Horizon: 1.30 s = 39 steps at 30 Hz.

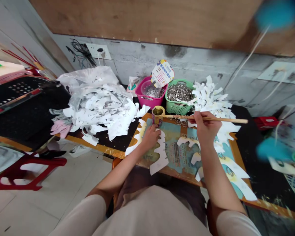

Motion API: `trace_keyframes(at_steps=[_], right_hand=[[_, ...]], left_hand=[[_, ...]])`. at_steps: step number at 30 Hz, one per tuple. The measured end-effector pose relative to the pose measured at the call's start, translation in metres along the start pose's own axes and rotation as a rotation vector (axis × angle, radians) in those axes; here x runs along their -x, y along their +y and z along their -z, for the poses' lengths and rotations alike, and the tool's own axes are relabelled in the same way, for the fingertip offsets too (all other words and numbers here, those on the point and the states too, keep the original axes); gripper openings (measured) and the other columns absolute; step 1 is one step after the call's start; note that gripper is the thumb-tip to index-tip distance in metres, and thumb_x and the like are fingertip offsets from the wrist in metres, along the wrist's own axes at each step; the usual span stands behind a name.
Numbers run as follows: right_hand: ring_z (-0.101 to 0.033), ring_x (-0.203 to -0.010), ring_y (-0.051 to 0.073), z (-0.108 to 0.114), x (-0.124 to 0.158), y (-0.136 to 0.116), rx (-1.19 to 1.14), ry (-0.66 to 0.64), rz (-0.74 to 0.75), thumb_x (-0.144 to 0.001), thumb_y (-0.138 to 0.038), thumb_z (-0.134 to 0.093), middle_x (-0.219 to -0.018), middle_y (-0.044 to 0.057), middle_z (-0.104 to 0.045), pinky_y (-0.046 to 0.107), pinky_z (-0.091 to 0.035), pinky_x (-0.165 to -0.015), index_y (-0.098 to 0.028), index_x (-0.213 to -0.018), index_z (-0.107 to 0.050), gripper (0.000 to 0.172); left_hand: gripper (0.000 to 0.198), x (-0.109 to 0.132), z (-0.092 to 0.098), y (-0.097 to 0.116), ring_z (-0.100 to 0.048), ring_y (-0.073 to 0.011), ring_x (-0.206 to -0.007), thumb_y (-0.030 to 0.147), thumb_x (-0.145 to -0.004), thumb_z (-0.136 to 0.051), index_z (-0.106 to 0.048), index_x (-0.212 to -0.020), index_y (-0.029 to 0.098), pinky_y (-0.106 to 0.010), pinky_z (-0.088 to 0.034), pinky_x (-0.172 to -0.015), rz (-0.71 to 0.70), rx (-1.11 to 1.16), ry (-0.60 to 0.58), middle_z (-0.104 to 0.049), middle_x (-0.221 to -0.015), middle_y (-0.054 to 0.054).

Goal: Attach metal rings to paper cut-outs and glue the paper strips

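The right hand, fingers closed, pinches a light, stiff, slim wooden stick mid-shaft, its tip reaching a small yellow tin at 9 o'clock, while the half-open left hand presses a limp, easily torn white paper cutout.

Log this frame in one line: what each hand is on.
left hand: on white paper cutout | right hand: gripping wooden stick beside small tin | beneath: framed printed board
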State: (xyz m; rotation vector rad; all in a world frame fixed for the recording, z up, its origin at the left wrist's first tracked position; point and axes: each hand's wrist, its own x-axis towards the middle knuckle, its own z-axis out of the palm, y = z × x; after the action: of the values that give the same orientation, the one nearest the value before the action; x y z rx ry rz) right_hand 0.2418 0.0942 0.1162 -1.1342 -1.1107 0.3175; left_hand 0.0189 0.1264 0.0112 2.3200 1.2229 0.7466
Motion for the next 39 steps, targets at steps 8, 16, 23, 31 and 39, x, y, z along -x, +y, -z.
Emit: trace_keyframes(at_steps=[8,16,23,31,39], right_hand=[[-0.068,-0.053,0.018,-0.014,-0.01,-0.013,-0.039,0.038,0.071,-0.085,-0.041,-0.069,-0.058,0.0,-0.068,0.03,-0.057,-0.053,-0.02,-0.074,-0.065,0.024],[-0.068,-0.053,0.021,-0.002,0.005,-0.06,-0.013,0.205,0.21,-0.084,-0.038,-0.069,-0.061,0.001,-0.069,0.034,-0.056,-0.048,-0.022,-0.075,-0.068,0.019],[-0.067,-0.057,0.017,0.004,0.025,-0.105,0.268,-0.151,0.531,-0.085,-0.02,-0.067,-0.071,-0.001,-0.074,0.029,-0.053,-0.049,-0.029,-0.084,-0.071,0.01],[-0.067,-0.063,0.016,-0.034,0.019,-0.082,0.477,-0.402,0.737,-0.093,-0.021,-0.058,-0.075,0.005,-0.072,0.028,-0.051,-0.055,-0.021,-0.082,-0.066,0.014],[-0.068,-0.066,0.018,-0.033,0.012,-0.078,0.306,-0.36,0.524,-0.091,-0.027,-0.061,-0.077,0.006,-0.073,0.029,-0.053,-0.059,-0.022,-0.079,-0.068,0.015]], left_hand=[[0.073,-0.033,0.016,-0.007,-0.047,-0.0362,-0.127,0.035,-0.072,-0.077,-0.043,-0.132,0.012,-0.053,-0.038,-0.104,0.212,-0.011,0.48,-0.052,-0.13,-0.021],[0.07,-0.064,0.036,-0.012,-0.049,-0.0358,-0.13,0.034,-0.066,-0.082,-0.052,-0.127,0.021,-0.061,-0.019,-0.116,0.091,-0.004,0.39,-0.058,-0.133,-0.015],[0.071,-0.044,0.058,0.015,-0.045,-0.036,-0.135,0.039,-0.068,-0.08,-0.049,-0.129,0.024,-0.059,-0.015,-0.119,-0.027,-0.083,0.561,-0.057,-0.134,-0.014],[0.058,-0.04,0.059,0.03,-0.049,-0.032,-0.131,0.036,-0.077,-0.068,-0.049,-0.13,0.023,-0.056,-0.008,-0.121,-0.125,-0.107,0.686,-0.059,-0.129,-0.013],[0.059,-0.038,0.058,0.03,-0.053,-0.0311,-0.125,0.038,-0.075,-0.07,-0.051,-0.129,0.023,-0.056,-0.007,-0.122,-0.092,-0.144,0.678,-0.061,-0.127,-0.014]])
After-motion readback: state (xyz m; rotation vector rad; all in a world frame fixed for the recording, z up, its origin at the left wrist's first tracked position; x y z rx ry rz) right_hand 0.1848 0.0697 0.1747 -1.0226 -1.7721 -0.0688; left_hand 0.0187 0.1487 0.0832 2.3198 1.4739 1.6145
